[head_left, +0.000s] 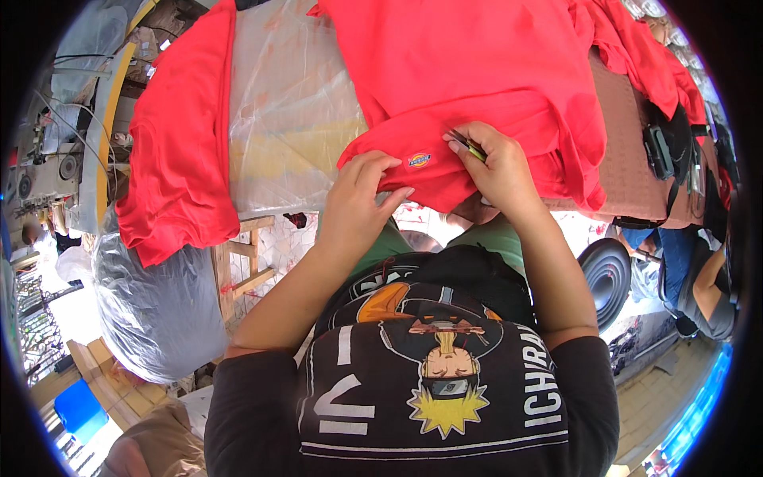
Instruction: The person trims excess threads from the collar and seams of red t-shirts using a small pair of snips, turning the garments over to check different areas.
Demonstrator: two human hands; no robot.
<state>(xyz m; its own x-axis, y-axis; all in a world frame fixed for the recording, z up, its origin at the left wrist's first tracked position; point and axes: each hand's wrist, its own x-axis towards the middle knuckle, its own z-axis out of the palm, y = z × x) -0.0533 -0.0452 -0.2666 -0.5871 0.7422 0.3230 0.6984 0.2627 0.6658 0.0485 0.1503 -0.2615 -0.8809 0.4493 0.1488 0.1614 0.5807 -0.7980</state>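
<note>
A red garment [461, 71] lies across the work surface, its near edge folded up in front of me. A small sewn-on patch [419, 160] sits on the fold between my hands. To the left of the patch, my left hand [359, 195] rests on the cloth, thumb and fingers apart. My right hand [494, 163] is closed around a slim pointed tool [475, 149], dark with a yellow-green side. It looks like thread snips, though the fingers cover part of it. The tool's tip is at the red cloth, right of the patch.
Another red garment [187, 119] hangs over the left side, above a large plastic-wrapped bundle [155, 310]. Clear plastic sheeting [278, 103] covers the surface between the garments. Cardboard [624, 151] shows at right, with a black strapped bag [668, 151]. A person's arm [710, 274] is at far right.
</note>
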